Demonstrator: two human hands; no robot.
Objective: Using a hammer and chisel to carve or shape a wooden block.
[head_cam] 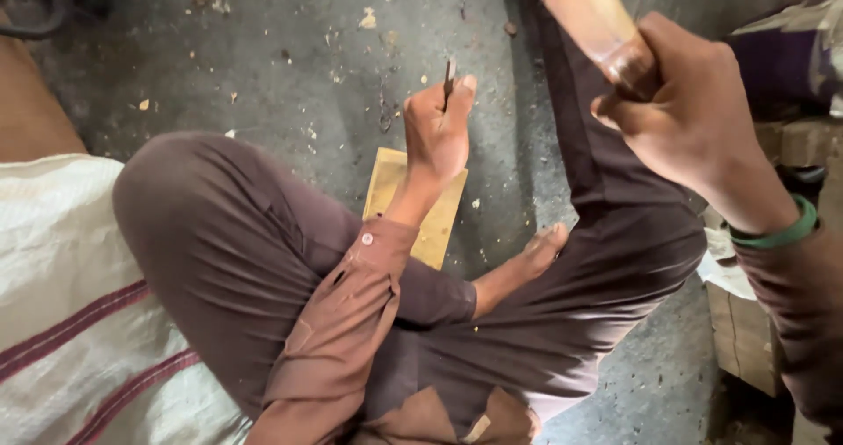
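**Thin tool gripped above a wooden block, mallet handle raised**

A slim dark metal tool (450,78), like a small chisel or punch, stands nearly upright in the left hand (436,133), whose fingers are curled tight around it with the thumb pressed along its side. Only the upper end of the tool shows above the fist. Directly under that hand lies a flat, pale yellow wooden block (432,226) on the grey concrete floor (290,68), partly hidden by the wrist and the brown sleeve cuff.

The right hand (689,111) is up and close to the camera, closed firmly around a smooth wooden handle (597,24) that runs up and out of the top edge; its head is out of view. A green bangle (781,233) circles that wrist.

The person sits cross-legged in dark brown trousers, one bare foot (531,256) resting just beside the block. A white woven sack (70,305) with maroon stripes lies to the left, and wood chips speckle the floor.
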